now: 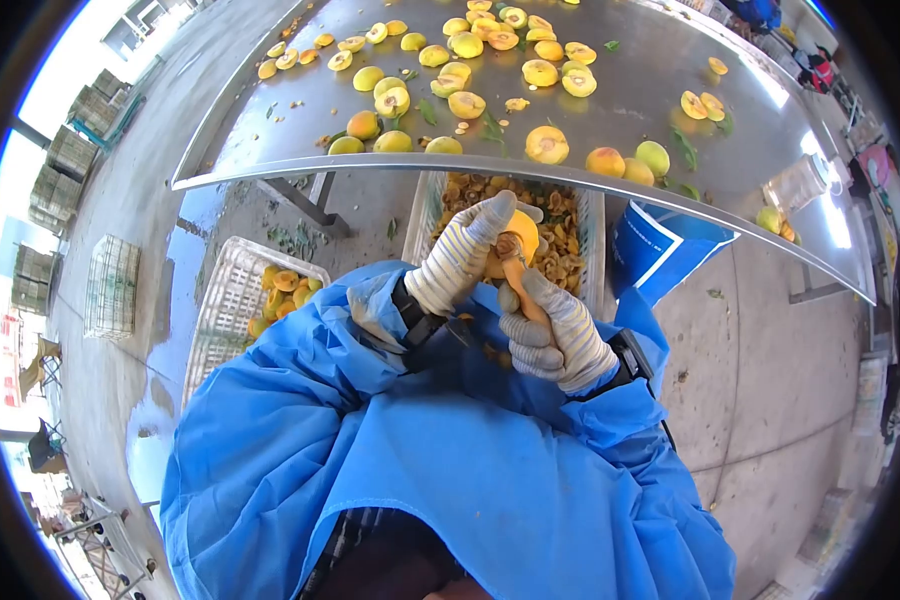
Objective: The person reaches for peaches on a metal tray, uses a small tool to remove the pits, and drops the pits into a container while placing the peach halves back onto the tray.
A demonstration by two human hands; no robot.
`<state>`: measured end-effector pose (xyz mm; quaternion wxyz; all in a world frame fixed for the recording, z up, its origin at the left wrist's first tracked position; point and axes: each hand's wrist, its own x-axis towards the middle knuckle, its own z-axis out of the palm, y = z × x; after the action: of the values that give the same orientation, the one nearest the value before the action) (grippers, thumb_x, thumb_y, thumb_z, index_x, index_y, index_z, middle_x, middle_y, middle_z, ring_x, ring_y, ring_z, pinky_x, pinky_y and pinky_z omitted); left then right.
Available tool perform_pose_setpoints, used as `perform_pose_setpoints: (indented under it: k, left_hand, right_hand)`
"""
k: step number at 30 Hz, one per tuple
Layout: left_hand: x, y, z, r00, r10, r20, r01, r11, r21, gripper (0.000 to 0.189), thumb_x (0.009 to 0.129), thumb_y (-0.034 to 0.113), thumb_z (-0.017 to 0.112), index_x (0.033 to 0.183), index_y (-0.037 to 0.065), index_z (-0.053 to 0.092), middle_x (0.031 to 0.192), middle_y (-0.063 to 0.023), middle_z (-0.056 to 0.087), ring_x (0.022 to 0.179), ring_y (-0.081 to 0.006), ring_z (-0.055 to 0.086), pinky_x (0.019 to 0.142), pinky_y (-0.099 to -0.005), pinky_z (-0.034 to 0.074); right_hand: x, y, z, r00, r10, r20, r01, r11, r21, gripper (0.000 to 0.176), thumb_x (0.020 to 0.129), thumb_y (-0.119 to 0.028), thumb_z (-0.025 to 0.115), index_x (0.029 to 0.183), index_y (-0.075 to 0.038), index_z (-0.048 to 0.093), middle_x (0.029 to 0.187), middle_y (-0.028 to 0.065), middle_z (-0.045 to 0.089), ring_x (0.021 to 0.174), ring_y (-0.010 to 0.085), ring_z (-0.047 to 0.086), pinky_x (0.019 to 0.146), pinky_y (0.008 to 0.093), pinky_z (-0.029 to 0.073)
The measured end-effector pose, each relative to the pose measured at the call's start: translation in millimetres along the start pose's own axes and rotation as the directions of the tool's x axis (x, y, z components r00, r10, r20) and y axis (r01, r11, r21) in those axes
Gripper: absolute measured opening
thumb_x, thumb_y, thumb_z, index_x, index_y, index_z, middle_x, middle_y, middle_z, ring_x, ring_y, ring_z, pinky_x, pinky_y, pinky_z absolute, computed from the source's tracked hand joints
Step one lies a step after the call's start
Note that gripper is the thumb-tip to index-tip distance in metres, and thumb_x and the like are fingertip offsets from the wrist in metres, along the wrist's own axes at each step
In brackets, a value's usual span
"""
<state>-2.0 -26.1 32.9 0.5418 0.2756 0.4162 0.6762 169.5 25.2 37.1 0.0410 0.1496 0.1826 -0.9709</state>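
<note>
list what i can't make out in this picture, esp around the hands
All in the head view:
- Lower end of the tool handle: hidden in the right hand.
- Tool's tip: too small to tell against the yellow fruit.
- Near part of the left crate: covered by the blue sleeve.
- Metal table: far edge cut off by the picture's top.
- Lettering on the blue bag: too small.

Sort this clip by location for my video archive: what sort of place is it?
Probably a fruit-processing shed or workshop. Whole and halved yellow fruit lies scattered over a large metal table, a white plastic crate holds more fruit, and stacked crates stand at the left.
</note>
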Motion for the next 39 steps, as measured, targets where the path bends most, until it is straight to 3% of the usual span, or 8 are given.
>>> perform_pose_setpoints:
  k: [7, 10, 13, 17, 21, 24, 34, 39]
  left_hand:
    - [5, 7, 12, 0.983, -0.122, -0.137, 0.077, 0.952, -0.297, 0.054, 0.089, 0.05, 0.066, 0.123, 0.01, 0.051, 0.103, -0.012, 0.067, 0.083, -0.0194, 0.067, 0.068, -0.0307, 0.057]
    - [4, 13, -12, 0.961, -0.252, 0.112, 0.275, 0.909, -0.313, 0.054, 0.09, 0.049, 0.065, 0.128, 0.015, 0.046, 0.102, -0.0109, 0.067, 0.083, -0.0199, 0.067, 0.066, -0.0314, 0.058]
    - [4, 10, -3, 0.995, -0.011, -0.1, -0.003, 0.989, -0.146, 0.057, 0.09, 0.054, 0.061, 0.129, 0.017, 0.046, 0.103, -0.0091, 0.066, 0.088, -0.0208, 0.068, 0.066, -0.0319, 0.059]
    - [3, 12, -10, 0.992, 0.019, -0.123, -0.048, 0.971, -0.236, 0.056, 0.092, 0.051, 0.06, 0.132, 0.013, 0.049, 0.112, -0.0072, 0.066, 0.1, -0.0186, 0.066, 0.085, -0.0333, 0.055]
    - [-1, 12, -16, 0.996, -0.031, -0.086, 0.008, 0.968, -0.252, 0.054, 0.093, 0.047, 0.061, 0.131, 0.009, 0.051, 0.114, -0.0068, 0.066, 0.104, -0.017, 0.065, 0.091, -0.0322, 0.053]
    - [-3, 11, -16, 0.997, 0.006, -0.082, -0.025, 0.973, -0.23, 0.052, 0.094, 0.046, 0.061, 0.127, 0.007, 0.055, 0.113, -0.0075, 0.067, 0.104, -0.0171, 0.065, 0.092, -0.0321, 0.053]
    - [-4, -8, -19, 0.964, -0.221, 0.149, 0.171, 0.942, 0.289, 0.045, 0.094, 0.037, 0.065, 0.124, 0.004, 0.062, 0.109, -0.0036, 0.066, 0.095, -0.0095, 0.06, 0.083, -0.0231, 0.05]
    - [0, -11, -18, 0.995, 0.027, 0.096, -0.072, 0.857, 0.51, 0.045, 0.092, 0.033, 0.068, 0.126, 0.004, 0.061, 0.105, -0.0004, 0.065, 0.091, -0.0064, 0.057, 0.079, -0.0192, 0.049]
  right_hand:
    - [0, -3, -3, 0.993, -0.065, 0.098, 0.065, 0.998, 0.006, 0.039, 0.096, -0.052, 0.053, 0.098, -0.013, 0.056, 0.055, -0.0035, 0.044, 0.034, 0.0079, 0.038, 0.03, 0.0212, 0.031]
    - [-7, -5, -4, 0.982, -0.17, 0.084, 0.175, 0.983, -0.063, 0.04, 0.095, -0.053, 0.054, 0.098, -0.013, 0.056, 0.056, -0.0024, 0.045, 0.034, 0.0082, 0.039, 0.03, 0.0215, 0.031]
    - [-5, -10, -4, 0.921, -0.365, -0.135, 0.302, 0.89, -0.343, 0.041, 0.095, -0.052, 0.054, 0.101, -0.011, 0.055, 0.057, -0.0009, 0.045, 0.036, 0.0087, 0.04, 0.031, 0.0222, 0.032]
    - [8, -11, -38, 0.657, -0.739, -0.149, 0.151, 0.323, -0.934, 0.043, 0.096, -0.041, 0.056, 0.121, -0.007, 0.049, 0.065, 0.0019, 0.049, 0.042, 0.0113, 0.045, 0.037, 0.0242, 0.037]
    - [11, -14, -52, 0.493, -0.859, 0.142, -0.135, -0.237, -0.962, 0.048, 0.097, -0.028, 0.056, 0.135, -0.003, 0.044, 0.095, 0.0167, 0.063, 0.077, 0.0255, 0.063, 0.071, 0.0323, 0.052]
    - [7, -16, -35, 0.464, -0.876, 0.13, -0.169, -0.232, -0.958, 0.049, 0.092, -0.016, 0.061, 0.136, -0.003, 0.045, 0.118, 0.0293, 0.059, 0.102, 0.0468, 0.06, 0.085, 0.0455, 0.051]
    - [8, -12, -37, 0.519, -0.852, 0.063, -0.273, -0.235, -0.933, 0.069, 0.087, -0.013, 0.062, 0.147, -0.009, 0.029, 0.119, 0.0326, 0.057, 0.097, 0.0496, 0.06, 0.079, 0.0517, 0.051]
    - [2, -9, -25, 0.57, -0.82, -0.054, -0.283, -0.135, -0.95, 0.061, 0.087, -0.009, 0.06, 0.142, -0.004, 0.034, 0.11, 0.0312, 0.06, 0.095, 0.0465, 0.062, 0.079, 0.0459, 0.052]
